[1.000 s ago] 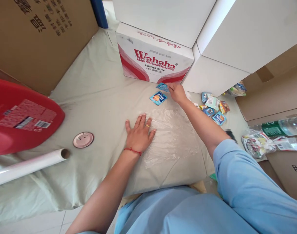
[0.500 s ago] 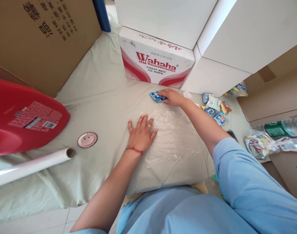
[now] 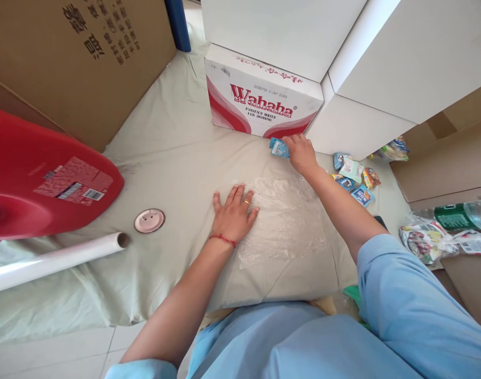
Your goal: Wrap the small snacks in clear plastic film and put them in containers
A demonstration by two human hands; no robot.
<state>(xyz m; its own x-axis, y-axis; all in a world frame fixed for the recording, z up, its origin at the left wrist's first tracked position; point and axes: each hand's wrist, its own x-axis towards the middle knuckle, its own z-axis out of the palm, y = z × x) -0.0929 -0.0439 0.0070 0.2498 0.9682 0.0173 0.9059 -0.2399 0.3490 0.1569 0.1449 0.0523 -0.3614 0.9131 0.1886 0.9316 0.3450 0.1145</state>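
My left hand [image 3: 234, 215] lies flat with its fingers spread, at the left edge of a thin clear plastic sheet [image 3: 283, 221] on the cloth-covered surface [image 3: 177, 173]. My right hand [image 3: 302, 153] grips a small blue snack packet [image 3: 279, 148] just in front of the white and red Wahaha water carton [image 3: 259, 105]. The packet sticks out to the left of my fingers; whether it touches the cloth I cannot tell. Several more small snack packets [image 3: 351, 169] lie in a cluster right of my right forearm.
At left stand a red jug [image 3: 66, 179] and a large brown carton [image 3: 74, 68]. Below them are a white roll [image 3: 58, 263] and a round pin badge [image 3: 149, 220]. White boxes [image 3: 374, 121] rise at the back. A bottle [image 3: 457, 215] and a bagged item [image 3: 424, 237] lie at right.
My right hand has moved right with the blue packet, and the packet has turned in its grip. My left hand stays flat by the plastic sheet. The view has shifted slightly.
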